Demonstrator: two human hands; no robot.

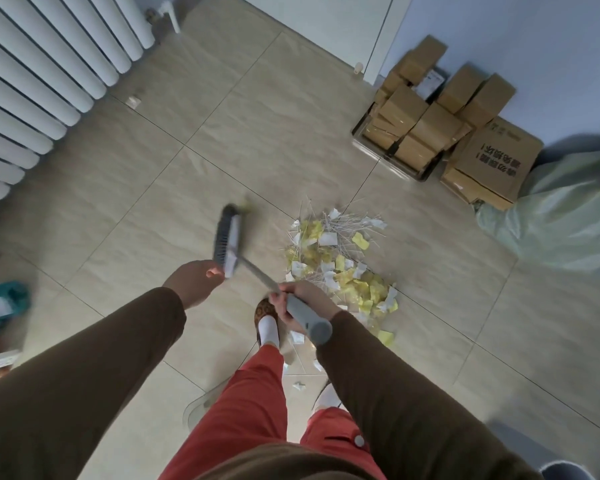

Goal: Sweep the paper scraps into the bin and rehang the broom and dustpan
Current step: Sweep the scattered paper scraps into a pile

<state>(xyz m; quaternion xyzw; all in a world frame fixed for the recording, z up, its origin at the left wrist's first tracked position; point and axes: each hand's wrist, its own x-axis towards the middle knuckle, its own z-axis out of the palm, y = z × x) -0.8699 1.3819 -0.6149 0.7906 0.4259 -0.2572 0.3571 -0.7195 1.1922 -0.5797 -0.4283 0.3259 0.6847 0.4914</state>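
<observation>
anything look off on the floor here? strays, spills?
Most scraps sit in one pile right of the broom head. A few white strays lie apart near the person's feet, behind the pile. One small scrap sits alone by the radiator, well outside the swept area.

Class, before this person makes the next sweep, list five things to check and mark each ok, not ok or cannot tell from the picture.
1. Broom held firmly: ok. The right hand grips the grey broom handle.
2. Second hand on the broom: cannot tell. The left hand is by the blurred broom head.
3. Scraps gathered: mostly ok. The paper scrap pile is heaped, but stray scraps lie near the feet.
4. Broom head beside the pile: ok, it is left of it.
5. Dustpan and bin ready: cannot tell; neither is clearly in view.
</observation>
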